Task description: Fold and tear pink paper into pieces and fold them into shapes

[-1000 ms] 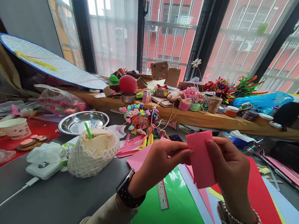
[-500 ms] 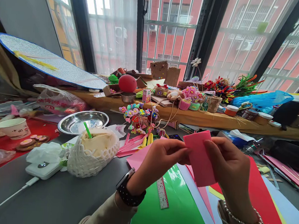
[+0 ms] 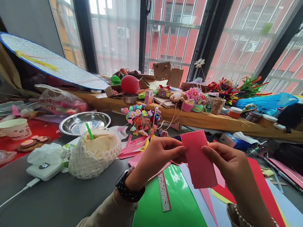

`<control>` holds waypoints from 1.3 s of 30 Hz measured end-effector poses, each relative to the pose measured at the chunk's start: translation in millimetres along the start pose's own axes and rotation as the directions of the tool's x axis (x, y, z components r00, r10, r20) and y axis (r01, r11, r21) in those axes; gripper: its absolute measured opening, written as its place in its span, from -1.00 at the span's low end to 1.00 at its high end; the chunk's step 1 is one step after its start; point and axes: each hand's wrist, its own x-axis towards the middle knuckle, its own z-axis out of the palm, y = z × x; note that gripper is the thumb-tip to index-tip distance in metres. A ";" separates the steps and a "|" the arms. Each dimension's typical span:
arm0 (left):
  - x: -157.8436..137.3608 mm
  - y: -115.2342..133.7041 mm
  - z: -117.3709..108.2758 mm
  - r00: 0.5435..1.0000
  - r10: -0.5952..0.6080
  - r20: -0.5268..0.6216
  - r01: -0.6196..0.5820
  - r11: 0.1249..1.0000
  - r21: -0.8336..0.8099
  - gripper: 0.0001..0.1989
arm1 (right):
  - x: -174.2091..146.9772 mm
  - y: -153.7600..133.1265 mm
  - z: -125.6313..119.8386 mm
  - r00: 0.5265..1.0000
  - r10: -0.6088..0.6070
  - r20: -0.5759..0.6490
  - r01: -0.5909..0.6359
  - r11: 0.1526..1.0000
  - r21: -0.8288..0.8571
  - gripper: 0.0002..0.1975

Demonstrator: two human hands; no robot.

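Pinching pink paper — left fingers, right fingers partly hidden behind it.

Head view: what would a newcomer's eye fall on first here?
First, probably the bright pink paper held between the left hand and right hand, right of centre. Next, the white-netted coconut with its green straw on the table at left, and the red ball near the windows.
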 end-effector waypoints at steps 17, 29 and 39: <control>0.4 0.2 -2.3 0.997 -0.038 0.065 0.036 0.999 0.039 -0.85 | 2.8 5.4 1.3 0.999 0.037 0.037 -0.037 0.999 0.015 -0.74; 2.0 -6.0 -1.8 0.986 -0.073 0.151 0.059 0.993 0.099 -0.81 | 2.1 7.9 3.7 0.997 0.062 -0.034 -0.058 0.993 0.104 -0.79; 1.6 -5.1 -1.4 0.985 -0.076 0.155 0.064 0.995 0.082 -0.79 | 2.2 9.5 3.6 0.998 0.031 -0.057 -0.028 0.998 0.058 -0.75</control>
